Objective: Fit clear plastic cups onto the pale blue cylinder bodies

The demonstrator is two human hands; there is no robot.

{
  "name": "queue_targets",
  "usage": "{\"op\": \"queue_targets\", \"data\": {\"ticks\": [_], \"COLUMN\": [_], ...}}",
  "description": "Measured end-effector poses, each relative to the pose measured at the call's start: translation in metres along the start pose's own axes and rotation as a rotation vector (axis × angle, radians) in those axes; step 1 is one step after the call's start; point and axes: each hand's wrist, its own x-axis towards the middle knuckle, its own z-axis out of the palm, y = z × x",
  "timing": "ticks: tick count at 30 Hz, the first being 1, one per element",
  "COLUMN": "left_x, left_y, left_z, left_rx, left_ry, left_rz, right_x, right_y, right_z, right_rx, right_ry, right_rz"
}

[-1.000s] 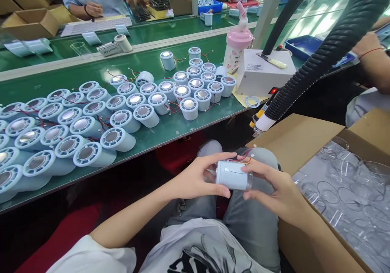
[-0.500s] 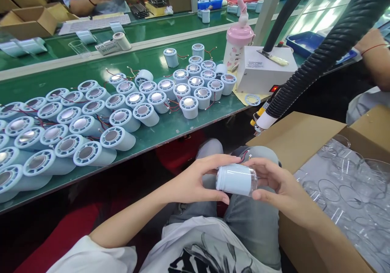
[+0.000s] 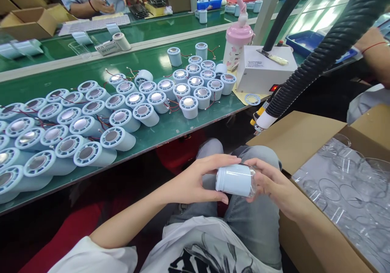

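Over my lap, a light-blue cylindrical housing [image 3: 234,180] lies on its side between my hands. My left hand [image 3: 201,179] is wrapped round its left end, thumb below and fingers above. At the right end of the housing sits a clear plastic sleeve [image 3: 253,181], and my right hand [image 3: 269,179] is closed on it with bent fingers. How far the sleeve covers the housing I cannot tell. To the left, many similar blue housings [image 3: 122,120] with silver round centres and thin red wires stand in rows on the green bench [image 3: 170,131].
At my right, an open cardboard box [image 3: 274,139] holds clear plastic sleeves [image 3: 350,183]. A black corrugated hose [image 3: 323,53] hangs beside a white device [image 3: 265,70] and a pink bottle [image 3: 239,41]. Across the bench a person's hands [image 3: 103,5] are at work.
My right fingers have moved from lightly framing the sleeve to curling round its end. The left hand and housing stay nearly still. Two housings at the back have slid slightly right.
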Motion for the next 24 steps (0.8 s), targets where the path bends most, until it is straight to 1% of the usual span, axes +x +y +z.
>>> {"op": "queue_targets", "data": {"ticks": [4, 10, 14, 16, 17, 18, 19, 20, 21, 22, 23, 24], "left_x": [0.001, 0.003, 0.002, 0.001, 0.001, 0.000, 0.000, 0.000, 0.000, 0.000, 0.001, 0.001], "left_y": [0.001, -0.001, 0.003, 0.007, 0.009, 0.011, 0.012, 0.013, 0.014, 0.014, 0.013, 0.013], "left_z": [0.000, -0.002, 0.001, 0.004, 0.005, 0.006, 0.007, 0.008, 0.008, 0.009, 0.009, 0.009], "left_rx": [0.006, 0.037, 0.025, -0.009, -0.039, -0.074, -0.114, -0.158, -0.207, -0.253, -0.291, -0.321], "left_ry": [0.000, -0.010, 0.003, 0.017, 0.026, 0.038, 0.050, 0.059, 0.063, 0.059, 0.049, 0.033], "left_rz": [0.045, 0.077, 0.051, -0.012, -0.056, -0.105, -0.156, -0.202, -0.239, -0.270, -0.297, -0.320], "right_x": [0.001, 0.003, 0.003, 0.002, 0.001, 0.000, -0.001, -0.003, -0.004, -0.005, -0.006, -0.007], "right_y": [0.000, -0.001, -0.002, 0.000, 0.002, 0.005, 0.008, 0.011, 0.014, 0.016, 0.018, 0.019], "right_z": [0.005, 0.011, 0.011, 0.010, 0.009, 0.008, 0.006, 0.004, 0.001, -0.002, -0.004, -0.006], "right_rx": [0.057, 0.181, 0.203, 0.156, 0.093, -0.005, -0.137, -0.296, -0.468, -0.635, -0.778, -0.883], "right_ry": [0.011, -0.031, -0.101, -0.108, -0.076, -0.006, 0.092, 0.191, 0.260, 0.283, 0.255, 0.194], "right_rz": [0.078, 0.220, 0.332, 0.325, 0.282, 0.194, 0.054, -0.129, -0.339, -0.554, -0.740, -0.877]}}
